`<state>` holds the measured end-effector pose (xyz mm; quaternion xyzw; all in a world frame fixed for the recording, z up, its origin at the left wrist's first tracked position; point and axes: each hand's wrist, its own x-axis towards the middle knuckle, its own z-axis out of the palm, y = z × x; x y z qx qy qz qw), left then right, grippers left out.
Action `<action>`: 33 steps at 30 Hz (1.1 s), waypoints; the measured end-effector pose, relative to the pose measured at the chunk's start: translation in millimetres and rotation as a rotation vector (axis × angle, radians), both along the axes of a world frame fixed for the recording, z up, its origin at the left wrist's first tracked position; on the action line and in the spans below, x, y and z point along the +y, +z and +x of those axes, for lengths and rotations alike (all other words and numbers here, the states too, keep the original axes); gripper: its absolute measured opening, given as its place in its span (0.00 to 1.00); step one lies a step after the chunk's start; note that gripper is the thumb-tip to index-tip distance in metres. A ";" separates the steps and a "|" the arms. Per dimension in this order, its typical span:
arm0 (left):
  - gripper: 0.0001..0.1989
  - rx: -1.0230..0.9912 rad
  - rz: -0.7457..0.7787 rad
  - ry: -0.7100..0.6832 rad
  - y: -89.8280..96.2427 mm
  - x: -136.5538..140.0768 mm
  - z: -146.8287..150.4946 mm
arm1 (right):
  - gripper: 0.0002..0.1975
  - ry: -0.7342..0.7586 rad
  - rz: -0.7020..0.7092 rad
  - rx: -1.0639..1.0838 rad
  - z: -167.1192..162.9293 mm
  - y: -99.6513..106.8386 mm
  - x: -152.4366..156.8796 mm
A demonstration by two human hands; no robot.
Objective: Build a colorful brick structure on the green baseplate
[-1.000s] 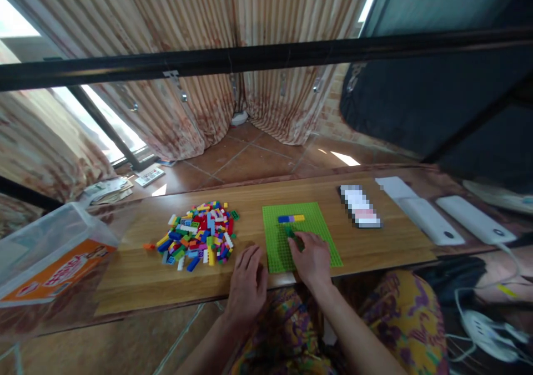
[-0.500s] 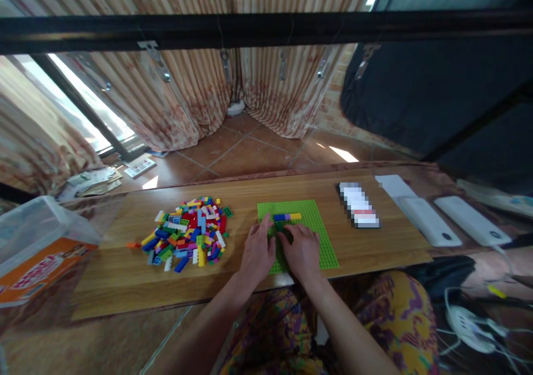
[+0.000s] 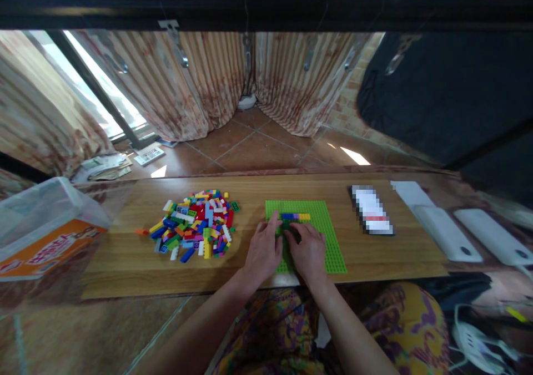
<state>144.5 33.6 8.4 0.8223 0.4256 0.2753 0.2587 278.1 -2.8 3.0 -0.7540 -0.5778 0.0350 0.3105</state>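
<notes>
Head view: striped curtains hang across the top of the frame; a long wooden board runs over the lower middle; a see-through box with an orange label sits at the left edge; a pile of bricks in many colors lies left of the middle; a flat green plate with bumps lies right of the pile, a bit right of the middle; the left hand is over its left side, fingers near each other, and I cannot tell if it holds anything; the right hand has its fingers bent in narrow by a small dark green brick, and I cannot tell if it pinches it; a phone with a blurred screen lies to the right; a little blue, purple and yellow row sits on the plate, just above the right hand's fingertips.
</notes>
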 end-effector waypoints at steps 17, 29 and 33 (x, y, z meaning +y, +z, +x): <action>0.36 0.002 0.016 -0.012 1.0 0.2 -1.0 | 0.13 0.041 0.070 -0.023 0.1 -4.0 -2.9; 0.28 0.042 0.052 -0.024 2.0 -1.1 -0.4 | 0.12 0.050 0.055 -0.101 -2.2 -4.0 -4.2; 0.22 0.088 0.119 -0.069 2.9 -1.9 1.7 | 0.13 0.048 0.017 -0.136 -2.7 -1.9 -5.3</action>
